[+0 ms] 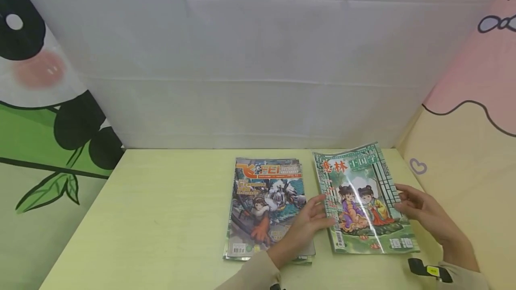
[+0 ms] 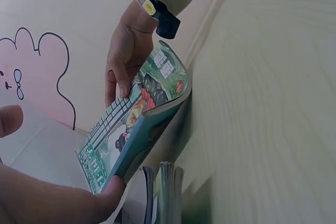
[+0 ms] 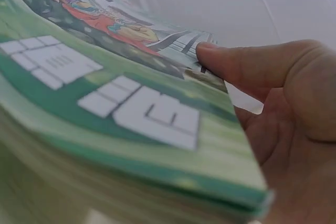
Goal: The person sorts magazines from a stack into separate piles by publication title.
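Note:
A green magazine (image 1: 367, 205) with two cartoon children on its cover is held by its two long sides. My left hand (image 1: 308, 223) grips its left edge, the thumb at the spine in the left wrist view. On the opposite edge, my right hand (image 1: 427, 214) pinches it, and the right wrist view has the thumb (image 3: 247, 66) on top of the cover. Bent upward along its sides, the magazine (image 2: 142, 114) is tilted above the table in the left wrist view. Left of it lies a stack of magazines (image 1: 268, 205), a FEI comic cover uppermost, partly behind my left forearm.
The pale yellow table (image 1: 161, 218) extends to the left of the stack. A white cloth wall (image 1: 258, 66) rises along its back edge. Printed cartoon panels stand at both sides, the right one (image 1: 463, 164) close to my right hand.

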Demonstrator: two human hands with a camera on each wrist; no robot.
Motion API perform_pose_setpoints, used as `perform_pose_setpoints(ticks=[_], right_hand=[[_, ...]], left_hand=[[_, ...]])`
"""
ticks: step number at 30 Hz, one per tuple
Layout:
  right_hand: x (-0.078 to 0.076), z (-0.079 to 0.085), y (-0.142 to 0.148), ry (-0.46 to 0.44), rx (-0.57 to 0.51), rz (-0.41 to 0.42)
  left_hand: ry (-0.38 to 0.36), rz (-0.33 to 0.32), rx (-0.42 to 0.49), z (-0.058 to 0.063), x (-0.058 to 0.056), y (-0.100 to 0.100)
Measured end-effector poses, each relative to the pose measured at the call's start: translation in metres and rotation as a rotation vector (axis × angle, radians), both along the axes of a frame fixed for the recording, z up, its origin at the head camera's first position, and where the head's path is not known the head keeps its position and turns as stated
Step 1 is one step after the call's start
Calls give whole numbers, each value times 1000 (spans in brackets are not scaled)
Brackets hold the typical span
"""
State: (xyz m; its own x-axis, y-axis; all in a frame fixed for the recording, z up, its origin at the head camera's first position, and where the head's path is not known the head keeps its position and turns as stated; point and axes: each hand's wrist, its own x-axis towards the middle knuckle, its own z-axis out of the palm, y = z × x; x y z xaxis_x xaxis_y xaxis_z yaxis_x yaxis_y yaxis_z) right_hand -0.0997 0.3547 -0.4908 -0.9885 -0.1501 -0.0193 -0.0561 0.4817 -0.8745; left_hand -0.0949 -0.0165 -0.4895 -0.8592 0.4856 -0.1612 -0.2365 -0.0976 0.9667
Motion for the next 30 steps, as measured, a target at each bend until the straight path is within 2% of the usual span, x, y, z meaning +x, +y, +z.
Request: perform_pose_setpoints(ticks=[5, 11, 18, 23, 30], right_hand=[[0, -10, 3, -31, -2, -17], [-2, -11, 0, -72, 78, -48], [-4, -14, 1, -103, 90, -49], [-4, -11, 3, -159, 114, -38], [-6, -8, 3, -263, 165, -26]], left_hand=[[-28, -15, 12, -2, -1, 2], [-48, -31, 8, -3, -4, 3], [-43, -37, 4, -4, -5, 4], [-70, -64, 7, -6, -5, 7], [-89, -78, -53, -2, -3, 11]])
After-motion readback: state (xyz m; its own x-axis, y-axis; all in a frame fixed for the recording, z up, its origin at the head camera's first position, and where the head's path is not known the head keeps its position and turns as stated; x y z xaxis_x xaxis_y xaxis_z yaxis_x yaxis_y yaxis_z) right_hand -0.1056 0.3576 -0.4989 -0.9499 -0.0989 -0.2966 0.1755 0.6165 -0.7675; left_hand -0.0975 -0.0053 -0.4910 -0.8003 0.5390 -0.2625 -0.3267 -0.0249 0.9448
